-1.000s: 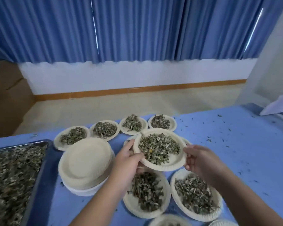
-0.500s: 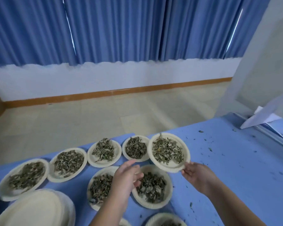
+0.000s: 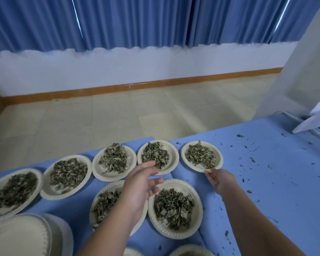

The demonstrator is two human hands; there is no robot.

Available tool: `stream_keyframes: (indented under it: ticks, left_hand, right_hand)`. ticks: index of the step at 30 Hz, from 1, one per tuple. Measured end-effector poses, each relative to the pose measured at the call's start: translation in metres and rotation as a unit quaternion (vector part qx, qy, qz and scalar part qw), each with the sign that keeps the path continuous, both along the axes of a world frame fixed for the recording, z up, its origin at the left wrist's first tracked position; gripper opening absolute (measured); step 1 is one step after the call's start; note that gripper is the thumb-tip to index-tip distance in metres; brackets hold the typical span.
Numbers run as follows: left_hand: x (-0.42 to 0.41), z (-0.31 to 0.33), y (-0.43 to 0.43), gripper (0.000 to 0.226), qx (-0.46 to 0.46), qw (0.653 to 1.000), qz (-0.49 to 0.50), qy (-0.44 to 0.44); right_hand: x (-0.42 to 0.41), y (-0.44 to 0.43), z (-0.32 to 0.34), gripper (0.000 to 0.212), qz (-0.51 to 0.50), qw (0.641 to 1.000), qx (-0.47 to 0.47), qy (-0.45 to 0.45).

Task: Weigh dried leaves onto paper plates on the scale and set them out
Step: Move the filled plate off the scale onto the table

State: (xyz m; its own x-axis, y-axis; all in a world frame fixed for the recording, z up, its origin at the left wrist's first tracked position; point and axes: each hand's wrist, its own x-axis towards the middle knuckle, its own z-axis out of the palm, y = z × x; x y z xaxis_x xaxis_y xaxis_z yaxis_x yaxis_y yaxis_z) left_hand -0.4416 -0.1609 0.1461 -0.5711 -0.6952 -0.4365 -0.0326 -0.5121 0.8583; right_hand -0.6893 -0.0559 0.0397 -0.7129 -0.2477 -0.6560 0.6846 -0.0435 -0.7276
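So, upper middle of the frame, slightly right: the far-right plate (image 3: 192, 166) is seen lying flat on the blue table cover (image 3: 277, 191), at the right end of a back row, with a small heap of dried leaves (image 3: 200, 156) piled on it. Its near rim is pinched by the fingertips (image 3: 210, 172) of the right hand (image 3: 220, 181), which is reached in from the lower right with the forearm stretched out.

The left hand (image 3: 142, 185) is held just left of centre, fingers loosely spread and a bit bent, nothing gripped. It is seen hanging above the gap between the two rows, and one fingertip is overlapped with the near edge of the next plate along, though contact can't be made out.

Four more filled plates (image 3: 116, 174) are lined up to the left in that back row, curving down toward the left edge. A front row of two filled plates (image 3: 196, 224) is set below centre; the left one is half hidden by the left wrist and forearm.

A stack of empty plates (image 3: 22, 237) is parked in the lower left corner. Leaf crumbs (image 3: 252, 159) are scattered over the cover on the right side, and a white sheet of paper (image 3: 316, 121) is spotted at the right edge. Blue curtains (image 3: 155, 21) are hung across the top, with tiled floor (image 3: 100, 122) in the middle band.
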Motion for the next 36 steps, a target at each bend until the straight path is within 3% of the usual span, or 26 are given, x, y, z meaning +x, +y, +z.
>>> stream_keyframes:
  ticks: [2, 5, 9, 12, 14, 16, 18, 23, 29, 36]
  left_hand:
    - [0.006, 0.000, 0.001, 0.021, 0.005, 1.000, 0.006, 0.007]
    - [0.022, 0.002, 0.002, 0.020, 0.010, 1.000, 0.014, 0.009]
    - [0.054, 0.010, 0.005, 0.019, 0.026, 0.999, 0.030, 0.023]
    - [0.089, 0.022, 0.008, 0.019, 0.016, 0.998, 0.047, 0.032]
    - [0.120, 0.028, 0.012, 0.019, -0.003, 0.998, 0.050, 0.033]
    - [0.160, 0.033, 0.016, 0.017, -0.024, 0.998, 0.052, 0.035]
    - [0.202, 0.035, 0.019, 0.017, -0.038, 0.996, 0.072, 0.027]
    - [0.286, 0.028, 0.021, 0.021, -0.066, 0.981, 0.179, 0.047]
    - [0.335, -0.019, 0.038, 0.025, -0.183, 0.947, 0.260, 0.050]
    - [0.379, -0.063, 0.111, 0.025, -0.231, 0.941, 0.242, 0.040]
  right_hand:
    - [-0.001, -0.001, 0.001, 0.028, -0.020, 1.000, -0.017, -0.006]
    - [0.004, 0.000, 0.007, 0.041, -0.022, 0.999, -0.042, -0.016]
    - [0.030, 0.012, 0.023, 0.048, 0.022, 1.000, -0.006, 0.002]
    - [0.072, 0.013, 0.044, 0.045, 0.082, 0.995, 0.031, 0.041]
    - [0.107, 0.010, 0.061, 0.031, 0.119, 0.991, 0.031, 0.061]
    - [0.148, 0.006, 0.076, 0.024, 0.161, 0.984, -0.005, 0.068]
    - [0.193, 0.000, 0.088, 0.030, 0.223, 0.971, -0.049, 0.077]
    - [0.300, -0.031, 0.095, 0.030, 0.330, 0.922, -0.182, 0.090]
    - [0.374, -0.056, 0.058, 0.036, 0.328, 0.898, -0.266, 0.120]
    - [0.409, 0.011, 0.024, 0.034, 0.259, 0.921, -0.252, 0.145]
